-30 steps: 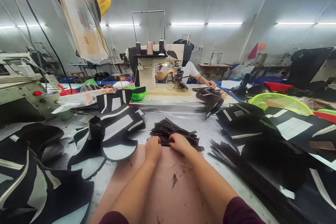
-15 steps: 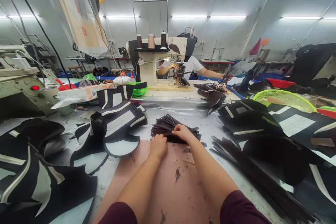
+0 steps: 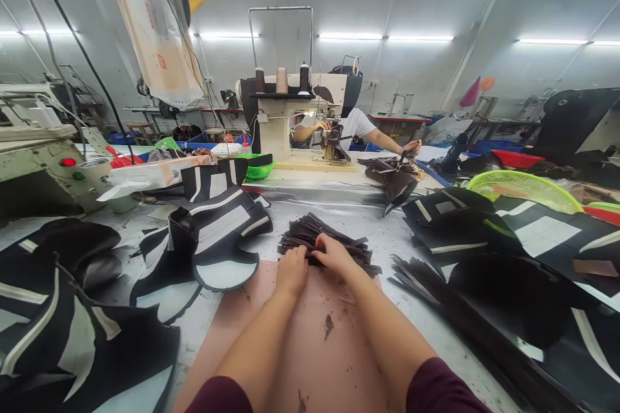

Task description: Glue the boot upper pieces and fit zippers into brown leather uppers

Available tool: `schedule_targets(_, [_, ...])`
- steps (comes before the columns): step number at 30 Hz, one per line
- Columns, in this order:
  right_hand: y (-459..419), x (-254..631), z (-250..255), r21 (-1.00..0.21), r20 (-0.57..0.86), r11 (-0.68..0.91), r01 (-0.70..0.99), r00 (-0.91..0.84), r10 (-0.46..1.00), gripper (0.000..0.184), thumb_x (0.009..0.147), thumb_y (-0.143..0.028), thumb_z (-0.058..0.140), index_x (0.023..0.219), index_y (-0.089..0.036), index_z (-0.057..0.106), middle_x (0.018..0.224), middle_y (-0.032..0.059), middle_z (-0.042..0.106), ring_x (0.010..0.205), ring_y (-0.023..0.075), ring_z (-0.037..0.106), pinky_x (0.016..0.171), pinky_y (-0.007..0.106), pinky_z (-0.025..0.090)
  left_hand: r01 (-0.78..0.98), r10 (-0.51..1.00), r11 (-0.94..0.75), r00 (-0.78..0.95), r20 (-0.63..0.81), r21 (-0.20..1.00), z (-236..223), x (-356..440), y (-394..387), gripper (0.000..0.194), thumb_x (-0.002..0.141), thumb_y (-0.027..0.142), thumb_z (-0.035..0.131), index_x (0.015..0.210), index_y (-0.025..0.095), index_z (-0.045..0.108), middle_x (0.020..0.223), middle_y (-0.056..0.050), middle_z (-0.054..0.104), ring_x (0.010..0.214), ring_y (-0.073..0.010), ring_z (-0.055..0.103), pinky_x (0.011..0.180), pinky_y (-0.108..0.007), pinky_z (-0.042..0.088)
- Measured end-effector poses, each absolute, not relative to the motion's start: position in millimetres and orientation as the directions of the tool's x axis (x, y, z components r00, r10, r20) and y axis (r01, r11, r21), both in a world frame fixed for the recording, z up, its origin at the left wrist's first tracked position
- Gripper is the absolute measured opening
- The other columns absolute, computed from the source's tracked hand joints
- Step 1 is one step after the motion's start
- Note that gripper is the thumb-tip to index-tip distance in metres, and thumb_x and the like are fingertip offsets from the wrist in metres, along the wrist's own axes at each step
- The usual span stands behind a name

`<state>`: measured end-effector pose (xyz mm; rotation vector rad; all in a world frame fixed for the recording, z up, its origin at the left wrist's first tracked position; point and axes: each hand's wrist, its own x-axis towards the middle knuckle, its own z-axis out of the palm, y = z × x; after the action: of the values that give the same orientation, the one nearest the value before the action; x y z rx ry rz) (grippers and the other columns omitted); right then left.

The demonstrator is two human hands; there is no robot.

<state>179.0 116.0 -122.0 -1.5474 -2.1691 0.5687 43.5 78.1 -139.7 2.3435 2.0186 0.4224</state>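
Note:
A loose pile of dark brown strips [image 3: 303, 227], leather-like, lies at the far edge of a pink board [image 3: 320, 348] in the middle of the table. At the pile's near left side my left hand [image 3: 292, 269] is closed, fingertips bent down on the strips. Just to its right, my right hand [image 3: 335, 254] is also closed, thumb and forefinger pinching at the strips' near edge. The fingertips of both hands are partly hidden, so the exact strip in each cannot be made out. Small dark scraps [image 3: 329, 326] are scattered on the board.
Black cut pieces with white strips [image 3: 217, 226] lie to the left, similar black pieces [image 3: 455, 226] to the right. A long bundle of dark strips [image 3: 436, 297] runs along the right. Beyond stand a sewing machine [image 3: 276, 122] and a co-worker's hand [image 3: 411, 148]. A yellow-green basket [image 3: 527, 187] sits at right.
My right hand has shifted slightly left, closer to my left hand, and its fingers have moved on the strips. The co-worker's outstretched hand has moved left.

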Motion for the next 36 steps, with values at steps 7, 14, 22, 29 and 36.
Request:
schedule_targets(7, [112, 179, -127, -0.481, 0.123, 0.376, 0.792, -0.364, 0.923, 0.006, 0.074, -0.014, 0.058, 0.077, -0.020, 0.060, 0.095, 0.0019, 0.054, 0.083, 0.0122, 0.054, 0.074, 0.023, 0.039, 0.971, 0.974, -0.155, 0.120, 0.191, 0.180, -141, 42, 78, 0.018, 0.085, 0.014, 0.040, 0.084, 0.018, 0.057, 0.090, -0.006, 0.056, 0.087, -0.0194, 0.050, 0.072, -0.030, 0.039])
schedule_targets(14, [102, 170, -118, -0.263, 0.173, 0.483, 0.835, -0.452, 0.875, 0.015, 0.078, -0.016, 0.051, 0.079, -0.019, 0.066, 0.097, 0.0076, 0.059, 0.096, 0.0221, 0.048, 0.082, 0.034, 0.032, 0.974, 0.972, -0.149, 0.112, 0.207, 0.171, -139, 42, 77, 0.020, 0.086, 0.015, 0.039, 0.083, 0.020, 0.059, 0.088, -0.005, 0.055, 0.084, -0.0189, 0.049, 0.070, -0.029, 0.038])
schedule_targets(22, [102, 164, -117, -0.156, 0.136, 0.483, 0.862, -0.465, 0.875, 0.020, 0.078, -0.015, 0.047, 0.079, -0.017, 0.067, 0.088, 0.0095, 0.063, 0.088, 0.0220, 0.053, 0.075, 0.032, 0.032, 0.975, 0.971, -0.148, 0.112, 0.210, 0.164, -137, 43, 76, 0.022, 0.085, 0.014, 0.039, 0.081, 0.021, 0.059, 0.086, -0.005, 0.055, 0.082, -0.0185, 0.049, 0.068, -0.029, 0.038])
schedule_targets(29, [103, 162, -116, -0.171, 0.124, 0.472, 0.865, -0.456, 0.881, 0.020, 0.078, -0.015, 0.047, 0.075, -0.017, 0.067, 0.085, 0.0104, 0.064, 0.088, 0.0226, 0.054, 0.075, 0.032, 0.033, 0.977, 0.970, -0.153, 0.120, 0.211, 0.147, -138, 42, 77, 0.021, 0.085, 0.014, 0.039, 0.080, 0.021, 0.059, 0.086, -0.005, 0.055, 0.082, -0.0186, 0.049, 0.068, -0.029, 0.038])
schedule_targets(36, [111, 161, -118, -0.312, 0.124, 0.350, 0.884, -0.327, 0.937, 0.013, 0.079, -0.017, 0.052, 0.084, -0.013, 0.063, 0.095, 0.0129, 0.061, 0.098, 0.0234, 0.050, 0.084, 0.034, 0.034, 0.977, 0.963, -0.174, 0.143, 0.229, 0.121, -139, 42, 76, 0.022, 0.085, 0.013, 0.039, 0.077, 0.020, 0.059, 0.086, -0.006, 0.055, 0.083, -0.0198, 0.048, 0.067, -0.030, 0.038])
